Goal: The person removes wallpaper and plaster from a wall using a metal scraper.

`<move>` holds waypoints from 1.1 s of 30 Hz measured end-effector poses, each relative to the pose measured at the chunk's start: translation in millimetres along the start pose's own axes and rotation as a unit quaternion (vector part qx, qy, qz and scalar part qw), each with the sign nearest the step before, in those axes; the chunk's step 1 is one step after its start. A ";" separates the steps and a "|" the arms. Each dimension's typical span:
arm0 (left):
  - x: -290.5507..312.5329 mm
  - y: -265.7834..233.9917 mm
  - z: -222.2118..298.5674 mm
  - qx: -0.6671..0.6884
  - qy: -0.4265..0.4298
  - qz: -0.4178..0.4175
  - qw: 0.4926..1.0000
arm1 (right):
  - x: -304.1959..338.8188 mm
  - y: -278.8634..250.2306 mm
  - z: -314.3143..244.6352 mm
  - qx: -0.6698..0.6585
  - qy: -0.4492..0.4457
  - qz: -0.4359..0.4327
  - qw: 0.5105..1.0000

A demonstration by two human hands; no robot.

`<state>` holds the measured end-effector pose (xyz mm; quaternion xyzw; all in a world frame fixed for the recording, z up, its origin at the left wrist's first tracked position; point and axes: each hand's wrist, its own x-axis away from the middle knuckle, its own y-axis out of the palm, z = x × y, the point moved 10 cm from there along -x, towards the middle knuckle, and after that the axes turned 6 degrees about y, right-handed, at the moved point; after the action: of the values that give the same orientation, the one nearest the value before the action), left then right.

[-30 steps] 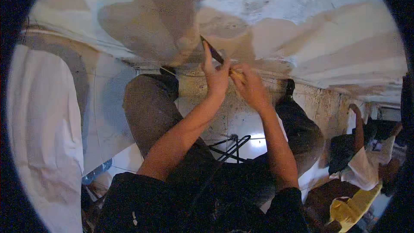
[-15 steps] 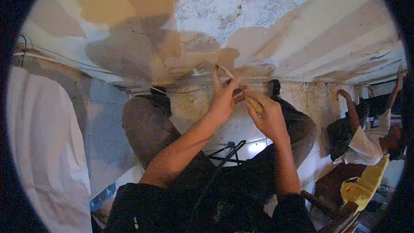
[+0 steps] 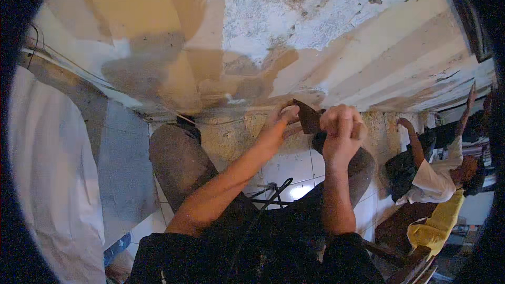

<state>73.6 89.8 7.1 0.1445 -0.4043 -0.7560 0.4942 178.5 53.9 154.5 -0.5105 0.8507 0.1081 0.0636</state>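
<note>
My right hand (image 3: pixel 343 129) is closed around a putty knife, and its fingers hide most of the handle. The wide dark brown blade (image 3: pixel 306 117) points up and left, in front of the lower wall. Close against the blade's left edge, my left hand (image 3: pixel 280 125) has its fingers curled; whether they grip the blade or some small thing is blurred. Ahead of both hands stands the patchy wall (image 3: pixel 252 81), with cream, tan and brown areas and a rough whitish bare section (image 3: pixel 273 13) higher up.
My bent knees flank the pale tiled floor (image 3: pixel 300 171), where a black thin-framed object (image 3: pixel 273 192) stands. White cloth (image 3: pixel 58 179) hangs at left, beside a grey panel (image 3: pixel 126 163). To the right another person (image 3: pixel 436 176) reaches toward the wall, near yellow cloth (image 3: pixel 439 226).
The right hand has lifted and turned, so the blade shows broadside and the yellowish handle is covered. The left hand has dropped lower, its fingers more curled. The view has shifted slightly.
</note>
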 end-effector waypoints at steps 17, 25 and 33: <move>-13.5 -7.3 -9.2 -0.104 -0.021 0.038 0.994 | -90.4 18.1 -122.1 -0.153 -0.285 -0.144 0.935; -12.8 -13.5 -14.0 -0.130 -0.025 0.035 0.991 | -86.5 35.7 -103.5 -0.136 -0.283 -0.186 0.931; -12.6 -13.4 -18.5 -0.101 -0.042 0.051 0.993 | -74.6 57.9 -14.5 0.169 -0.284 -0.171 0.928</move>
<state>82.5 94.5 -16.9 0.0414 -0.3525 -0.7724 0.5268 162.6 140.5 191.7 -0.5778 0.7028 0.0901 0.4051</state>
